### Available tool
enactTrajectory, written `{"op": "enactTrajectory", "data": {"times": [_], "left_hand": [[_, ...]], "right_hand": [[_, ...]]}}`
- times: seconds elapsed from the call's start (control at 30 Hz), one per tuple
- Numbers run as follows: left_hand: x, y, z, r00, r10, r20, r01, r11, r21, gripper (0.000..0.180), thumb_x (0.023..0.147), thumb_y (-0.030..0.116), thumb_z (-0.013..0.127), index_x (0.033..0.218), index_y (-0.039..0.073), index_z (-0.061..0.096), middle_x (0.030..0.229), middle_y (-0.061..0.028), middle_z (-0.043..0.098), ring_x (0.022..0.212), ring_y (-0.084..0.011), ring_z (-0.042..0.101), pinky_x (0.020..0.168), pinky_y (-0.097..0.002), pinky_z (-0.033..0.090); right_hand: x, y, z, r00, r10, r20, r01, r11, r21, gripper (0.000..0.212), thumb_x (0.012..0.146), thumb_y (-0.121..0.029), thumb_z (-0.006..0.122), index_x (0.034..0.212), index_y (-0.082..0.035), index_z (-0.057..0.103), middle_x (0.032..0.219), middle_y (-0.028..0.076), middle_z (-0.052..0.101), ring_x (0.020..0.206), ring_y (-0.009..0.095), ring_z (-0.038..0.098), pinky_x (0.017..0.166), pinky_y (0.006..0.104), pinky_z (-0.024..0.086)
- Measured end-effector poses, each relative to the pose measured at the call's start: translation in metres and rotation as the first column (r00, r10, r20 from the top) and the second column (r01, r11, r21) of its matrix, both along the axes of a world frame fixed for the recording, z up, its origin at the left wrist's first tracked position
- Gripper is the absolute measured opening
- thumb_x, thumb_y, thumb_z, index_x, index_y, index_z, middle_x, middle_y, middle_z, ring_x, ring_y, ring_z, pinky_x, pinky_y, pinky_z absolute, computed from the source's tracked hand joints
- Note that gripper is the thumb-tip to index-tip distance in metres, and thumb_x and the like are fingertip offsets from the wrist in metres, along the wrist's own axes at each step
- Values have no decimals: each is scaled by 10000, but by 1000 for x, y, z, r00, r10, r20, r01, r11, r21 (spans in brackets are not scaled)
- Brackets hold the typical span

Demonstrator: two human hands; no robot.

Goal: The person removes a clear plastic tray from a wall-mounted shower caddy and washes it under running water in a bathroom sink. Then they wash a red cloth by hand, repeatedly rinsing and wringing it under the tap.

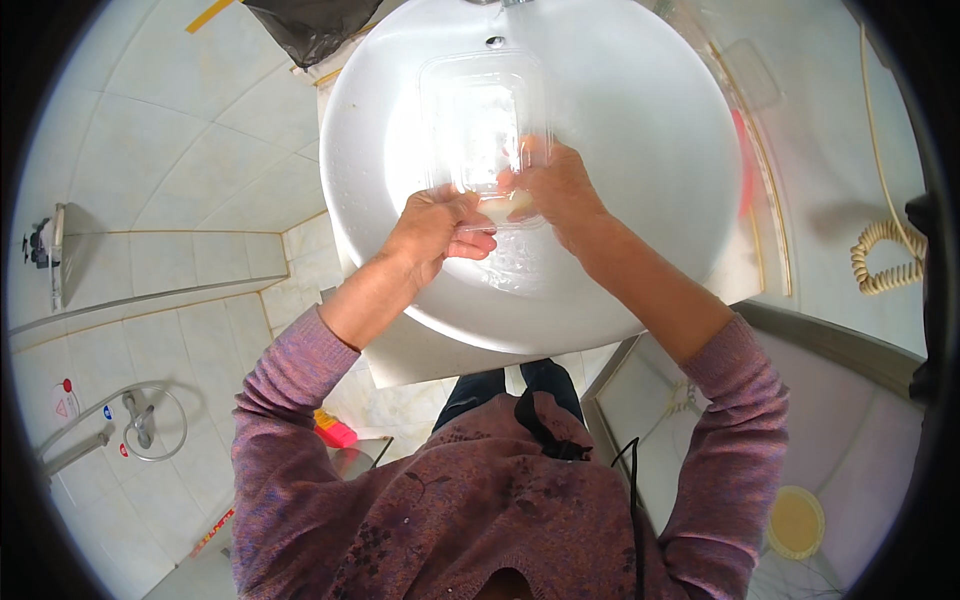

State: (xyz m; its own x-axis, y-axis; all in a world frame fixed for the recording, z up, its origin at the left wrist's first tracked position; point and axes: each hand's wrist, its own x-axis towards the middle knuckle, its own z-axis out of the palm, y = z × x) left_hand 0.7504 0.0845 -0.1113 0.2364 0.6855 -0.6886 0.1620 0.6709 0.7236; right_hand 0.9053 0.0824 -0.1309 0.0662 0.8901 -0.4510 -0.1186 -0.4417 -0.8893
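Note:
A clear plastic container (pixel 432 110), rectangular with rounded corners, is held tilted over the white washbasin (pixel 640 130). My left hand (pixel 432 228) grips its near left corner, thumb on top and fingers curled beneath. At the near right side my right hand (pixel 560 185) has its fingers bent against the container's wall. Between the hands, at the near end, shows a pale yellowish thing (pixel 503 208); glare and plastic hide what it is. Bright reflections wash out the container's middle. Wet streaks run down the basin below it.
A metal tap (pixel 515 3) shows at the basin's far rim, above the overflow hole (pixel 495 42). A black plastic bag (pixel 310 28) hangs at the far left. Something pink (pixel 745 165) stands by the basin's right edge, and a coiled cream cord (pixel 885 258) hangs on the right wall.

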Motion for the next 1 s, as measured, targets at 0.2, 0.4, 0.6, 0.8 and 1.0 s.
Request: {"op": "enactTrajectory", "data": {"times": [0.2,0.4,0.6,0.8,1.0], "left_hand": [[-8,8,9,988,97,119,-113,984,140,308,919,105,377,1141,-90,463,1087,-191,557,893,-292,621,696,-289,556],[-3,7,6,969,127,212,-135,991,23,271,950,152,343,1073,-39,492,1016,-160,568,912,-235,610,735,-289,560],[-2,8,1,987,101,123,-102,995,7,403,971,300,327,1076,-57,482,927,-155,586,848,-209,617,702,-304,548],[-12,20,3,998,-16,53,19,998,-60,427,963,328,346,1094,-58,473,893,-210,619,780,-250,647,661,-310,547],[9,56,-19,993,-117,22,119,979,-164,320,919,226,445,1096,-39,473,897,-202,621,769,-267,651,656,-312,554]], "right_hand": [[26,2,16,861,21,508,-150,965,215,402,749,-122,610,1122,10,538,954,106,604,830,162,574,704,332,480],[9,-15,18,517,-332,789,-727,315,610,238,684,-116,633,914,-67,596,894,70,562,819,252,536,768,386,437],[-27,-25,-4,501,-61,863,-754,459,470,65,712,-81,591,776,-75,586,780,57,527,795,224,525,661,326,415],[13,-31,-7,248,-55,967,-913,320,252,92,684,-34,594,759,-81,567,741,39,515,766,197,516,633,313,428],[22,-17,-28,114,-24,993,-895,432,113,112,671,-20,603,765,-73,574,772,55,551,776,207,540,645,320,438]]}}
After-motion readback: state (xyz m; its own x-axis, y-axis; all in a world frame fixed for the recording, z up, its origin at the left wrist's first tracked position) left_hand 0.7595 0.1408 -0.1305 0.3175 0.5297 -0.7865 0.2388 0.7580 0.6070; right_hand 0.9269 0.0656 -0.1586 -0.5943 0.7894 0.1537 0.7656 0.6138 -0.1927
